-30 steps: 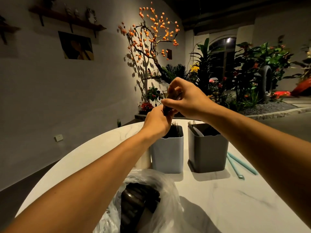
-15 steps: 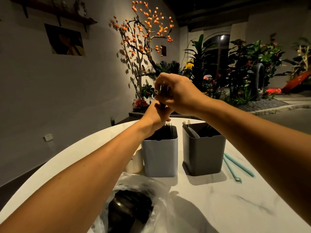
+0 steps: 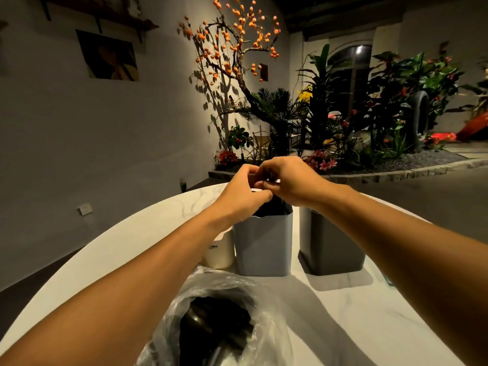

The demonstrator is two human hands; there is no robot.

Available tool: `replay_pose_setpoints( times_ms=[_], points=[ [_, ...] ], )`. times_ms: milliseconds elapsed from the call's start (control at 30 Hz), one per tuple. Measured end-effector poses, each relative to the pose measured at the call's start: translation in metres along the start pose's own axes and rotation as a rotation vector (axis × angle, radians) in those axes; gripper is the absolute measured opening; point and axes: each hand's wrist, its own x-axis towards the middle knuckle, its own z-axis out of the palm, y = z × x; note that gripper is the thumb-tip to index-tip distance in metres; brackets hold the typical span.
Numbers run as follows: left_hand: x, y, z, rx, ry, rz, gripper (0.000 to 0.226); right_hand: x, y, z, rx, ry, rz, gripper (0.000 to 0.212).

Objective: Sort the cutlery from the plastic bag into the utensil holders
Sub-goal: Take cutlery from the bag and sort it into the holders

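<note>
Meeting above the light holder (image 3: pixel 264 249), left hand (image 3: pixel 241 192) and right hand (image 3: pixel 289 180) curl; grip contents unclear.

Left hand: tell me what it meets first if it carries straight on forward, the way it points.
Probably the right hand, whose fingers already meet the left hand above the light grey holder. Depth is unclear.

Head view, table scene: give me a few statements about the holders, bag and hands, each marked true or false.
1. Both hands meet above the light grey holder. True.
2. The plastic bag is empty. False: dark items show inside it.
3. The dark grey holder stands right of the light one. True.
4. The left hand rests flat on the table. False: it is raised at the holder's opening, meeting the right hand.
</note>
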Motion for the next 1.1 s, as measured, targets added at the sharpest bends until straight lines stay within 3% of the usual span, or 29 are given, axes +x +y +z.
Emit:
replay_pose_setpoints(
  times_ms=[167,300,400,500,633,833,933,1000,1100],
  points=[
    [-0.001,-0.003,-0.008,0.099,0.179,0.009,0.037,-0.002,0.005,0.008,-0.146,-0.115,-0.015,0.039],
    [-0.004,-0.009,-0.009,0.232,0.129,0.021,0.041,-0.014,0.012,0.012,-0.122,-0.143,0.028,0.064],
    [-0.003,-0.018,-0.007,0.344,0.101,-0.003,0.042,-0.02,0.012,0.015,-0.173,-0.14,0.005,0.061],
    [-0.003,-0.025,-0.003,0.417,0.024,-0.069,0.043,-0.026,0.01,0.022,-0.203,-0.29,0.012,0.059],
    [-0.005,-0.028,-0.002,0.428,-0.003,-0.067,0.043,-0.028,0.0,0.02,-0.214,-0.437,0.058,0.076],
    [-0.014,-0.02,-0.005,0.359,0.008,-0.05,0.038,-0.024,-0.009,0.02,-0.29,-0.523,0.022,0.097],
    [-0.018,-0.017,-0.01,0.351,0.043,-0.059,0.041,-0.019,-0.015,0.021,-0.112,-0.532,0.035,0.085],
    [-0.022,-0.013,-0.017,0.328,0.067,-0.055,0.042,-0.017,-0.018,0.012,0.075,-0.391,0.077,0.066],
    [-0.028,-0.009,-0.027,0.297,0.117,-0.061,0.042,-0.021,-0.017,-0.011,0.118,-0.172,0.137,0.048]
  ],
)
